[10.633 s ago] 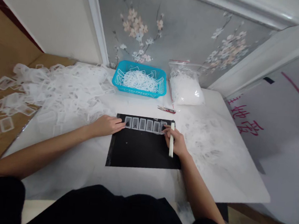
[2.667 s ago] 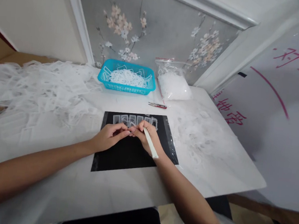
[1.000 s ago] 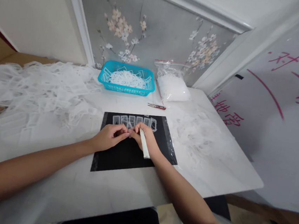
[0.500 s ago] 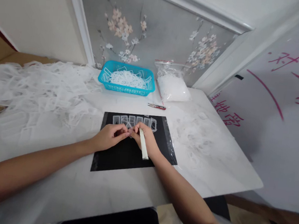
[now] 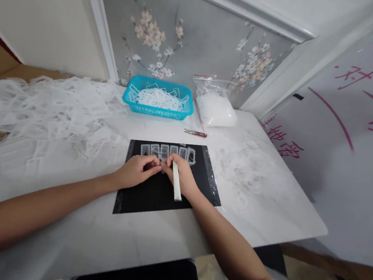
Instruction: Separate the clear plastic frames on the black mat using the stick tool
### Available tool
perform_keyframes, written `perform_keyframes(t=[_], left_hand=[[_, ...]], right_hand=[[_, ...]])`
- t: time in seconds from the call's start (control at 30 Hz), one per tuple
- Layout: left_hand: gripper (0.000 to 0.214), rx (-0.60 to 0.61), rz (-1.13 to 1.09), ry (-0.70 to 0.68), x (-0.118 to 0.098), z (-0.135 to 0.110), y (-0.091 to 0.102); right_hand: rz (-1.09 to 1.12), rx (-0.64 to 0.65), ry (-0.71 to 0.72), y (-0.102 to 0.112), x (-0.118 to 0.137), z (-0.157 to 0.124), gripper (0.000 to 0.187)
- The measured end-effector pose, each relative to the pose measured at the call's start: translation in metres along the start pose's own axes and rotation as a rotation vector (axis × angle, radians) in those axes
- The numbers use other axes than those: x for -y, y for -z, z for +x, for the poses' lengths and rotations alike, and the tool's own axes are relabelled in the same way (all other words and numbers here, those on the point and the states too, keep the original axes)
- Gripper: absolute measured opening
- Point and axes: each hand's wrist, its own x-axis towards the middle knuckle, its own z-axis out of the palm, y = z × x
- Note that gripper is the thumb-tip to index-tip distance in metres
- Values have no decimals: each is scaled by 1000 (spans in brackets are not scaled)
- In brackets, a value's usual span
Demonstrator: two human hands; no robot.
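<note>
My left hand (image 5: pixel 139 170) is closed in a pinch above the black mat (image 5: pixel 144 201). Its fingertips meet those of my right hand (image 5: pixel 183 173), and whatever small piece lies between them is hidden. A pale, flat stick-like tool (image 5: pixel 176 183) is held in my right hand, its blunt end pointing back towards me. What the tool's other end looks like cannot be seen behind the fingers. Just beyond the hands, a row of small translucent rectangular frames (image 5: pixel 174 151) lies along the mat's far edge, partly covered by my fingers.
A large heap of translucent frames (image 5: pixel 51 109) spreads over the table's left side. Behind the mat stand a blue basket (image 5: pixel 158 111) of white pieces and a filled clear bag (image 5: pixel 215 110). Small red-handled snips (image 5: pixel 196 133) lie nearby. Thin clear scraps (image 5: pixel 246 168) cover the right.
The near end of the pale tool has swung slightly left. Both hands stay almost in place, fingertips still together.
</note>
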Motion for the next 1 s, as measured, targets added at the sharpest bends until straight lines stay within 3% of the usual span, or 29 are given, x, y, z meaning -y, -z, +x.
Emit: perform_keyframes(t=[1.0], left_hand=[[30, -1, 20, 16, 0, 1, 0]], right_hand=[[32, -12, -18, 0, -5, 1, 27]])
